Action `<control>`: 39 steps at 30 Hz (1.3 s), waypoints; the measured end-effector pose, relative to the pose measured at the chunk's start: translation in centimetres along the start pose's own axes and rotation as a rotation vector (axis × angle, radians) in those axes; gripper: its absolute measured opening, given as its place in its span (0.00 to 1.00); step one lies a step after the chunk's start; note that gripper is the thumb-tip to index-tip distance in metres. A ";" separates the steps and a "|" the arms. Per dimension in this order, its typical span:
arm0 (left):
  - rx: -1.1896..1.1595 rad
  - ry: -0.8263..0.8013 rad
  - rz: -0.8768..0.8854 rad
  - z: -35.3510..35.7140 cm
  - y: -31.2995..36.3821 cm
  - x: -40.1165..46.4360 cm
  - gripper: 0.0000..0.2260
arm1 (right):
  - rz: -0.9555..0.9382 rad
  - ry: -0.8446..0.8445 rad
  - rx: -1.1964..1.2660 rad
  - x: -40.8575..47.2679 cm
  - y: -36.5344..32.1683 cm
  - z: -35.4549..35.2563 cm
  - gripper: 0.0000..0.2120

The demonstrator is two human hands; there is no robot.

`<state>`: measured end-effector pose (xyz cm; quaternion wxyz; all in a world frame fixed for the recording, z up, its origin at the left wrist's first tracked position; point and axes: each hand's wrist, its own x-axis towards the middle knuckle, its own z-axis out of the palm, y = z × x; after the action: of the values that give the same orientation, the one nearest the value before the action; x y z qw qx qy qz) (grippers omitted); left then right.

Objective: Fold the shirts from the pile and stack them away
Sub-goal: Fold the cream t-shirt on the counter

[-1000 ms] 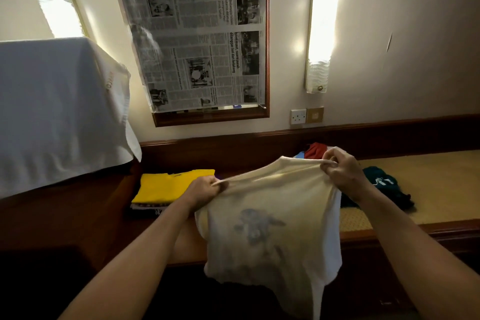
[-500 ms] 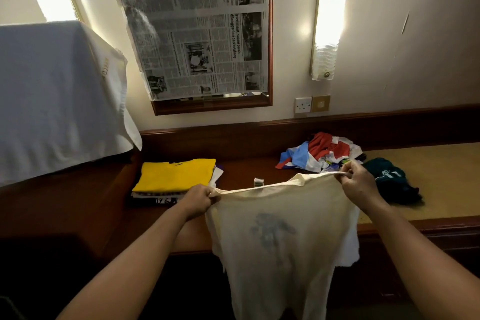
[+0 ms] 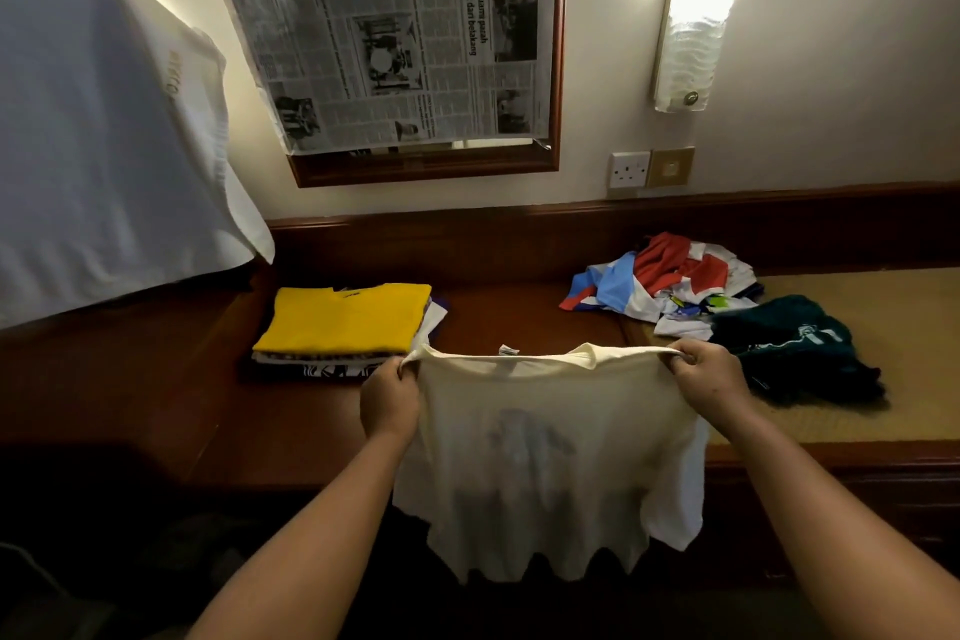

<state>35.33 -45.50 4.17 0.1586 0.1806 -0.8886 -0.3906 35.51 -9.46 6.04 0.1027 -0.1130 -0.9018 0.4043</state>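
**Cream T-shirt held up by its shoulders**

Far off to the left of my left hand (image 3: pixel 388 403) a white cloth (image 3: pixel 104 120) drapes over something tall. Just beyond that hand sits the folded stack (image 3: pixel 340 333), a yellow shirt (image 3: pixel 345 317) on top. My left fingers are curled tight, pinching one shoulder of the cream T-shirt (image 3: pixel 545 463); it hangs stretched between my hands in front of the wooden counter (image 3: pixel 498 317), its neck tag standing up. My right hand (image 3: pixel 709 385) pinches the other shoulder the same way. Beyond my right hand lies the unfolded pile (image 3: pixel 662 286), and just to its right a dark green shirt (image 3: pixel 795 348), crumpled.
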 end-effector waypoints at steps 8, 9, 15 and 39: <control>-0.032 -0.059 -0.171 5.6 -2.4 6.6 0.14 | 0.117 0.063 -0.068 6.6 0.6 5.7 0.11; -0.060 -0.087 -0.234 6.1 -2.5 7.2 0.14 | 0.129 0.074 -0.081 7.3 0.8 6.4 0.11; -0.294 -0.256 -0.494 10.4 -1.5 12.8 0.14 | 0.118 0.071 -0.163 12.0 0.2 9.1 0.11; 0.719 -0.446 0.349 25.6 0.1 40.3 0.18 | 0.193 -0.076 -0.355 42.3 7.5 19.0 0.16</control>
<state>-11.11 -47.10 -6.58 -0.0462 -0.0168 -0.9973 -0.0540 -9.16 -5.92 -7.99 0.0079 -0.2000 -0.9471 0.2511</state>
